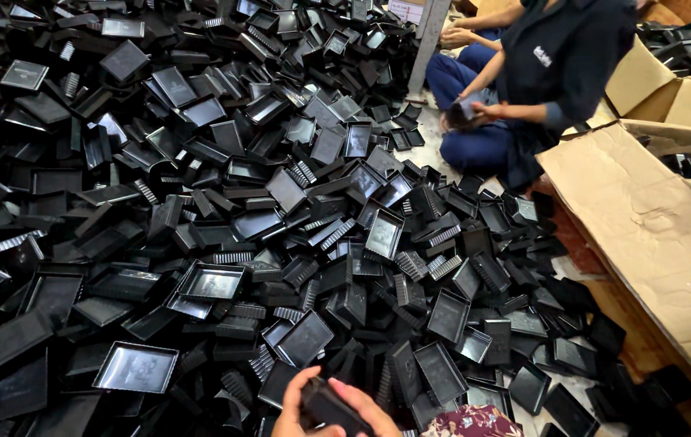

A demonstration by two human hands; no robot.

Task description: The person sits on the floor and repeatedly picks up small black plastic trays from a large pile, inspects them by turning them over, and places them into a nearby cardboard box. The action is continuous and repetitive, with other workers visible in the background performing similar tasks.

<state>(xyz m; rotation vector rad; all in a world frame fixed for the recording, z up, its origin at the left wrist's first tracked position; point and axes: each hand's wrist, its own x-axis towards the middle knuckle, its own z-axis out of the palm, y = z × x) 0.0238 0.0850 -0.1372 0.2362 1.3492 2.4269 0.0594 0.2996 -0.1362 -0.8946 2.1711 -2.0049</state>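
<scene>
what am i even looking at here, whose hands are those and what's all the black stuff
This is one picture from a camera worn on a person's head, looking down. At the bottom edge, that person's hand grips a small black plastic part; which hand it is cannot be told. Spread across the floor is a huge pile of black plastic trays and ribbed pieces. At the top right a co-worker in dark clothes sits on the floor, handling another piece. To the right lie flattened cardboard boxes.

Even, diffuse daylight, soft glare on glossy black trays [136, 368], mild wide-angle stretch at edges.
</scene>
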